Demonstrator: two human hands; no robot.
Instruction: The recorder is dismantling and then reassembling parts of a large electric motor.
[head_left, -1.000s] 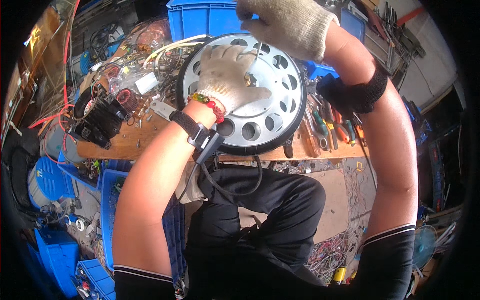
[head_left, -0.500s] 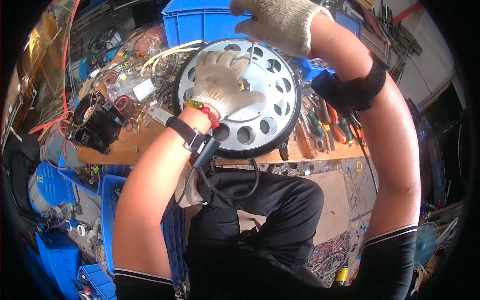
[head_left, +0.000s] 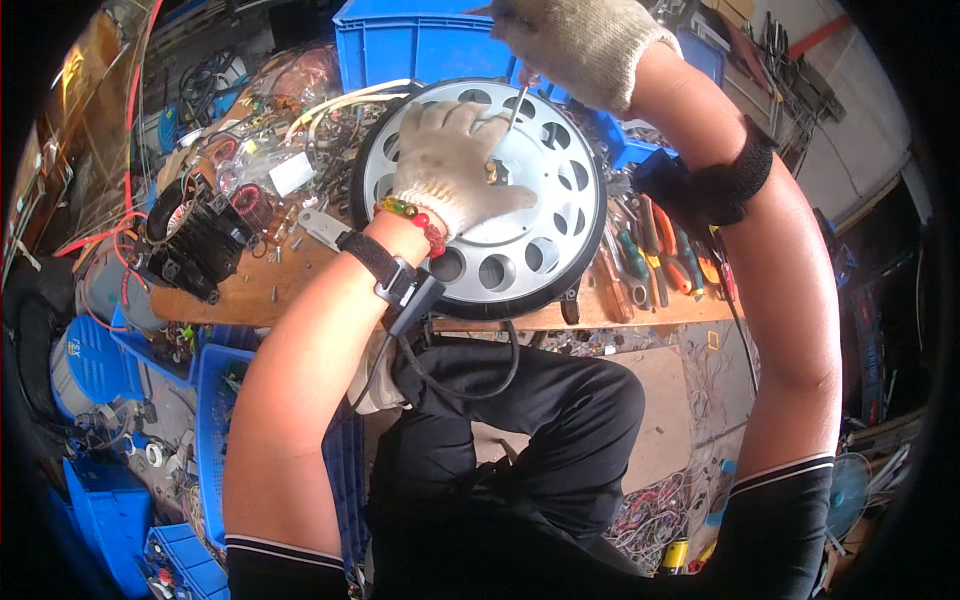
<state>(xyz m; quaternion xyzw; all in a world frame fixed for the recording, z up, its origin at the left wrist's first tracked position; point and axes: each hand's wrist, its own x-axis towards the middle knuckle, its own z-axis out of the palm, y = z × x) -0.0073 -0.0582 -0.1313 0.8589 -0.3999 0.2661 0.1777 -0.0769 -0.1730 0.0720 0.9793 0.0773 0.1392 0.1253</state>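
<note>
A round silver metal wheel [head_left: 515, 226] with a ring of large holes and a black rim lies on the wooden bench in front of me. My left hand [head_left: 446, 160], in a pale work glove, is pressed flat on its face with fingers spread, close to a small brass-coloured part [head_left: 493, 172] at the hub. Above the wheel's far edge, my gloved right hand [head_left: 580, 48] is closed around a screwdriver. Its thin metal shaft [head_left: 518, 106] slants down to the wheel near my left fingertips; my glove hides most of the handle, and the tip's contact is unclear.
Pliers and screwdrivers [head_left: 655, 255] lie at the bench's right. A blue crate [head_left: 400, 52] stands behind the wheel. Scrap parts, wires and a black motor housing [head_left: 200, 240] crowd the left. A black cable [head_left: 470, 393] loops below the bench edge [head_left: 560, 318].
My right hand and the screwdriver have shifted slightly right, and the shaft leans more. My left hand stays flat on the wheel. The whole view has drifted a little.
</note>
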